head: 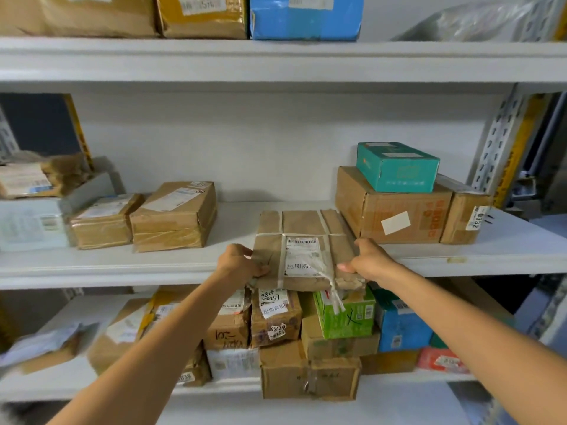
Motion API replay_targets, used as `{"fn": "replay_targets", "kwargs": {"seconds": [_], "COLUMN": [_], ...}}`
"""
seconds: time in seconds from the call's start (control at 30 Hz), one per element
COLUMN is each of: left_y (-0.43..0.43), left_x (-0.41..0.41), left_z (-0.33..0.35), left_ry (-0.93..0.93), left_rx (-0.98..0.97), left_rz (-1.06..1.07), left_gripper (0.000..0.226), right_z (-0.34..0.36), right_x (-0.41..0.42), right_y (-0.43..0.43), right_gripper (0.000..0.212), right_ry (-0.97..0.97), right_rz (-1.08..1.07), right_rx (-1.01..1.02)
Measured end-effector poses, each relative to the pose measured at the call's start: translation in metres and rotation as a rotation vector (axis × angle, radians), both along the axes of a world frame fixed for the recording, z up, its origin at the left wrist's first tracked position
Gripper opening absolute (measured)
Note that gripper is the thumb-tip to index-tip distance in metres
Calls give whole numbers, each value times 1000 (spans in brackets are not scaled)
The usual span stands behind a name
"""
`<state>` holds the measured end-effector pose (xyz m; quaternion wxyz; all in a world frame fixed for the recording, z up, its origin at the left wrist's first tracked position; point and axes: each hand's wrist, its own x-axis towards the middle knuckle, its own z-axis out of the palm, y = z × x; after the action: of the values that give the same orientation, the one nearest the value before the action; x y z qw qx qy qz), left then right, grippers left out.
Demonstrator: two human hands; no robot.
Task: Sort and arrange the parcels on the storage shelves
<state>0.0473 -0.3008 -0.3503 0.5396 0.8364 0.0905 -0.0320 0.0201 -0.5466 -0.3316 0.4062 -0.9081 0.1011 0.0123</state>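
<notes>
Parcel (302, 240) lies between left hand (237, 260) and right hand (369, 259); both grip it.

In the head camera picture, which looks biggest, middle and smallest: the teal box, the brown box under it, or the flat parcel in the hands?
1 and 2, too close to rank: brown box and flat parcel. The parcel is nearer the camera, which may make it look bigger.
3. teal box, clearly smallest.

Top-shelf parcels (202, 16) cut off above
</notes>
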Motion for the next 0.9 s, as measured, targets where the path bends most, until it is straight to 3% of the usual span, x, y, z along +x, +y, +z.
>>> {"fn": "replay_targets", "kwargs": {"seconds": [0.13,0.2,0.37,0.53,0.8,0.9], "left_y": [6,10,7,8,11,12], "left_x": [-6,-12,-31,-37,-25,-22], "left_z": [-9,-20,-44,-49,-34,-32], "left_ry": [7,-22,-54,-166,-80,-72], "left_rx": [-91,-135,-40,-125,-90,-82], "left_rz": [-28,-31,-149,-100,-112,-102], "left_gripper": [59,64,104,86,87,87], "right_z": [0,-8,-38,-51,-43,-42], "right_x": [-4,-5,-17,-19,-14,-9], "right_y": [-4,-7,-10,-18,-26,-26], "right_gripper": [83,95,124,122,100,102], "right_ry": [71,118,176,46,14,-9], "right_rz": [43,87,145,137,96,75], "right_rx": [54,58,-6,203,415,339]}}
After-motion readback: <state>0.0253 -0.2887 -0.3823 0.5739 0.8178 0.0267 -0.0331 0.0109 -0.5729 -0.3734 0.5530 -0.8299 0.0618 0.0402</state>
